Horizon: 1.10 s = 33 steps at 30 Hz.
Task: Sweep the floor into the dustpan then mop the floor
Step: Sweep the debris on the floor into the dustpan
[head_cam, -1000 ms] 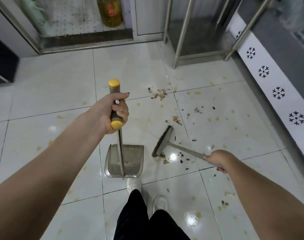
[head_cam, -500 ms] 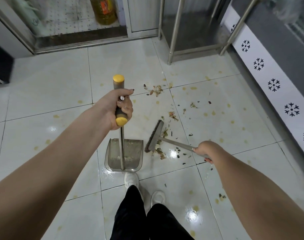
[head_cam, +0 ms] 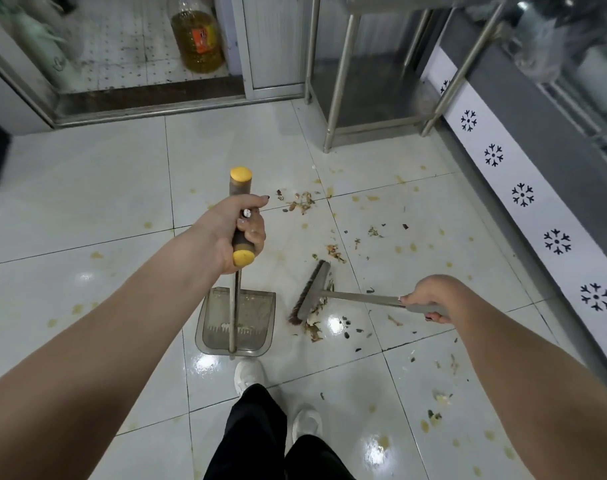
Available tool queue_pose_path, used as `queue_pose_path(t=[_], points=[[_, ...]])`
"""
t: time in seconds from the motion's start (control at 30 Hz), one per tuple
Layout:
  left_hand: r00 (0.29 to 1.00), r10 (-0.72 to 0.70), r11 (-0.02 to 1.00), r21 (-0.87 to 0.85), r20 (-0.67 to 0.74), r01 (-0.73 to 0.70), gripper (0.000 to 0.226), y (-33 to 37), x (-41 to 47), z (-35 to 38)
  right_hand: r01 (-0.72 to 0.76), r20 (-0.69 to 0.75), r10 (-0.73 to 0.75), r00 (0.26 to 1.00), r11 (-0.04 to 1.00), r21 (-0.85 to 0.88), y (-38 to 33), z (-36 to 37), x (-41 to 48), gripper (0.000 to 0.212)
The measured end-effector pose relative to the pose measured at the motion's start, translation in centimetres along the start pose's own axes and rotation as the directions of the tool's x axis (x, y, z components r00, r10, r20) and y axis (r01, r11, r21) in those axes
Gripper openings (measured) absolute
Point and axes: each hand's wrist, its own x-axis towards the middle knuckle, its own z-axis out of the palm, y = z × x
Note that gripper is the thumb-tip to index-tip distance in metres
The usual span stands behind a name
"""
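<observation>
One grey dustpan point(head_cam: 257, 313) stands on the white tiled floor point(head_cam: 104, 202) just ahead of two white shoes point(head_cam: 250, 374). Its upright, yellow-capped handle is wrapped tight by the left grip point(head_cam: 236, 230). The right grip point(head_cam: 425, 299) curls round the handle of one flat brush point(head_cam: 314, 289), bristles down beside the pan among scattered scraps point(head_cam: 302, 202).

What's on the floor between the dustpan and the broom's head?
In the head view, only a narrow strip of bare white tile separates the dustpan from the broom head; the scraps lie on its other side.
</observation>
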Motion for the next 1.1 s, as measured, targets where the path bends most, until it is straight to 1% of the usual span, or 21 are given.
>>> queue_pose_path(t=[0.1, 0.17, 0.33, 0.4, 0.5, 0.6, 0.8, 0.9, 1.0, 1.1], points=[[1.0, -0.014, 1.0, -0.011, 0.012, 0.014, 0.033, 2.7, 0.6, -0.6, -0.004, 0.034, 0.001, 0.999, 0.997, 0.078, -3.0, -2.5, -1.2, 0.051], [0.999, -0.022, 1.0, -0.008, 0.035, 0.023, 0.034, 5.0, 1.2, -0.9, 0.021, 0.05, -0.026, 0.998, 0.995, 0.096, -5.6, -3.8, -1.7, 0.051], [0.997, -0.029, 1.0, 0.007, 0.067, 0.029, 0.034, 11.3, 3.1, -1.6, 0.097, -0.015, -0.096, 0.995, 0.989, 0.112, -12.0, -6.7, -2.6, 0.047], [0.997, -0.025, 1.0, 0.019, 0.075, 0.024, 0.033, 14.0, 4.2, -1.8, 0.093, 0.002, -0.095, 0.995, 0.978, 0.188, -14.5, -7.6, -2.8, 0.045], [0.997, -0.023, 0.999, 0.046, 0.072, 0.019, 0.034, 17.2, 5.6, -1.8, 0.046, 0.114, -0.094, 0.989, 0.93, 0.365, -17.4, -8.2, -2.8, 0.043], [0.998, -0.012, 0.998, 0.064, 0.066, 0.008, 0.034, 20.3, 7.3, -1.4, -0.01, 0.178, -0.083, 0.981, 0.884, 0.467, -19.9, -9.3, -3.0, 0.038], [0.997, -0.005, 0.993, 0.119, 0.073, -0.004, 0.034, 26.8, 12.3, 0.2, -0.028, 0.188, -0.075, 0.979, 0.867, 0.497, -26.3, -14.5, -2.5, 0.039], [0.999, 0.014, 0.991, 0.129, 0.037, -0.019, 0.034, 30.0, 15.1, 1.6, -0.031, 0.196, -0.078, 0.977, 0.866, 0.5, -29.8, -17.5, -1.4, 0.036], [1.0, -0.008, 0.986, 0.167, 0.015, 0.006, 0.034, 33.6, 18.0, 3.2, -0.037, 0.219, -0.08, 0.972, 0.874, 0.485, -33.6, -21.3, -0.3, 0.036], [1.0, -0.015, 0.979, 0.203, 0.001, 0.014, 0.036, 36.1, 20.5, 4.7, -0.003, 0.2, -0.098, 0.975, 0.892, 0.453, -37.5, -25.2, 1.0, 0.036]])
